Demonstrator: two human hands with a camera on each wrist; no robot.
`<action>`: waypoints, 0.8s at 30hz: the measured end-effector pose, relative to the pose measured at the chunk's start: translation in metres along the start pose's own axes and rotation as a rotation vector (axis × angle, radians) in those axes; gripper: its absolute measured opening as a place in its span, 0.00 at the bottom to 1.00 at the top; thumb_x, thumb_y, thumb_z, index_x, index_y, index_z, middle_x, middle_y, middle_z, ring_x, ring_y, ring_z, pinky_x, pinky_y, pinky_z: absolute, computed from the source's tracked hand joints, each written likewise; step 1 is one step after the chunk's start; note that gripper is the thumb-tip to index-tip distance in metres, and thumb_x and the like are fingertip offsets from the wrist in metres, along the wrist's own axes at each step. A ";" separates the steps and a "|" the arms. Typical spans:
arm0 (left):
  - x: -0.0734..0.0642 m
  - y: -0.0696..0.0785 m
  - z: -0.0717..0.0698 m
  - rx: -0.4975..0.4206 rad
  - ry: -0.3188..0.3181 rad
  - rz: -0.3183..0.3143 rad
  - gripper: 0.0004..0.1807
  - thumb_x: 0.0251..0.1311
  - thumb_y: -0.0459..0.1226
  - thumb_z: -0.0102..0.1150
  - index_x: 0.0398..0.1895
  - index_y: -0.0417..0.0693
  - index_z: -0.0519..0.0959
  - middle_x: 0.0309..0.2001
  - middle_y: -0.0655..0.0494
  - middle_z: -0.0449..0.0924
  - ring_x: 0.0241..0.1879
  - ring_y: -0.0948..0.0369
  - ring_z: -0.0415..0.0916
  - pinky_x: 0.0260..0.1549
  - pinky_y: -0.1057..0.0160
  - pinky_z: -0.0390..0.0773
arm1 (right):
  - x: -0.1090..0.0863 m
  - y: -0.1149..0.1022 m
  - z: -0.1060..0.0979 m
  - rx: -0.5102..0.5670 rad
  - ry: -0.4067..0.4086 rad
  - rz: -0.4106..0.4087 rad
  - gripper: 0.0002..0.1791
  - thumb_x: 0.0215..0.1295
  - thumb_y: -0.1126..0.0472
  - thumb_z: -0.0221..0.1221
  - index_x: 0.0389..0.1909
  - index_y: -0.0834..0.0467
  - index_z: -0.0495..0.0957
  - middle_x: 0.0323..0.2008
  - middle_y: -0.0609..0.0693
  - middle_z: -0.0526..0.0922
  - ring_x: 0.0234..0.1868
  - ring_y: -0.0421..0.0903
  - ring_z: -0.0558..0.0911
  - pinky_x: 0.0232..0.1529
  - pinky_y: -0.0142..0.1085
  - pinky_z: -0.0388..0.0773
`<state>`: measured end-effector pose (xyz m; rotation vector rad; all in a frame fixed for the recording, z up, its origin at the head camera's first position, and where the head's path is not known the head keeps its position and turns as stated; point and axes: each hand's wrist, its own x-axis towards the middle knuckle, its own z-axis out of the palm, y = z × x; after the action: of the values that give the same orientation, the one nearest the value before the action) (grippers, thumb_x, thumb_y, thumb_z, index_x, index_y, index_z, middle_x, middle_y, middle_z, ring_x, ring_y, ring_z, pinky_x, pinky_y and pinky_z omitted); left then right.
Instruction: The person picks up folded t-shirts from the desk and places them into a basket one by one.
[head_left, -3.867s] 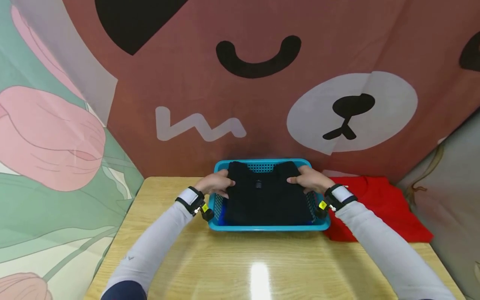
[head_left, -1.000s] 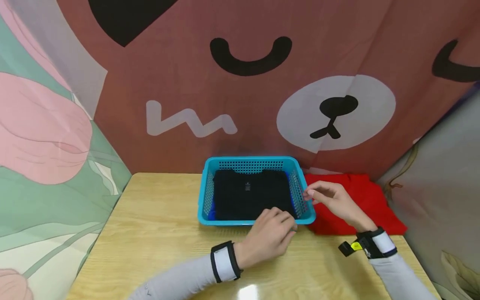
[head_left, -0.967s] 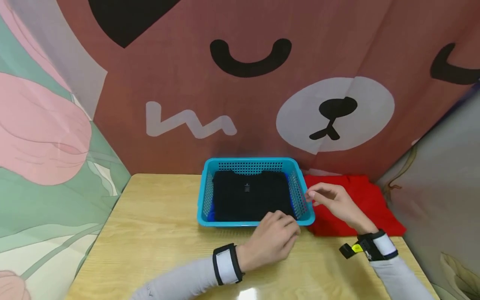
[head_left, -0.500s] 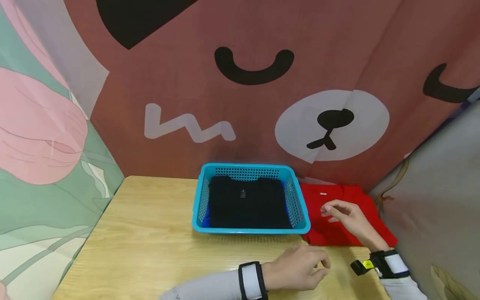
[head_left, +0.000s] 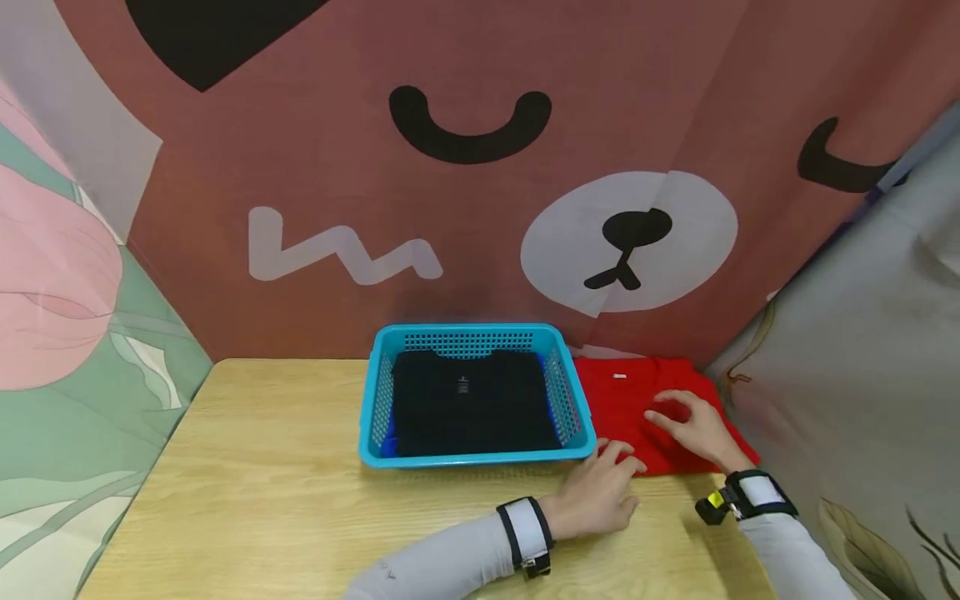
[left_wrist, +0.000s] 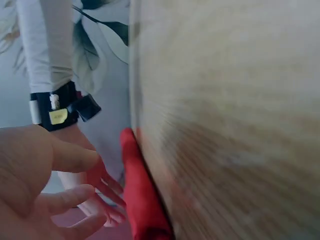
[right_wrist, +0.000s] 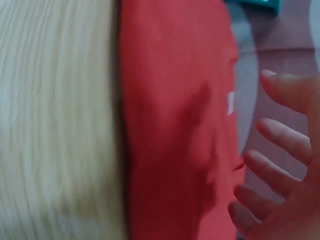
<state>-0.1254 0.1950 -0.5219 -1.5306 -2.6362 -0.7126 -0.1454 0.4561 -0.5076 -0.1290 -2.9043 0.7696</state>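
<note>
A folded red shirt [head_left: 630,408] with a small white label lies on the table, to the right of the blue plastic basket [head_left: 480,460]. Inside the basket is a folded black shirt [head_left: 472,417], with some blue cloth [head_left: 389,442] showing at its sides. My left hand [head_left: 596,492] is by the front edge of the red shirt, close to the basket's near right corner, fingers spread and holding nothing. Over the right part of the red shirt hovers my right hand [head_left: 697,425]. In the right wrist view the fingers [right_wrist: 280,135] are apart and bent a little, above the red cloth [right_wrist: 170,75].
The wooden table [head_left: 277,492] extends to the left and in front of the basket. Behind it hangs a brown cloth [head_left: 337,317] with a printed bear face. A grey curtain [head_left: 832,375] hangs along the right side.
Earlier both hands held the black shirt over the basket; now it lies inside, let go. Both hands have moved right, to the red shirt. The view has shifted a little to the right.
</note>
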 end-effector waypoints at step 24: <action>0.017 0.004 0.022 0.568 -0.204 -0.061 0.39 0.50 0.49 0.74 0.68 0.71 0.68 0.64 0.62 0.72 0.61 0.63 0.72 0.40 0.68 0.84 | -0.005 0.014 0.000 -0.177 -0.312 0.225 0.62 0.46 0.31 0.69 0.75 0.61 0.55 0.73 0.75 0.44 0.68 0.79 0.48 0.56 0.77 0.61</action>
<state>-0.1259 0.2192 -0.5360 -1.4087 -2.6870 0.2045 -0.1395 0.4674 -0.5154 -0.3939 -3.2950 0.6092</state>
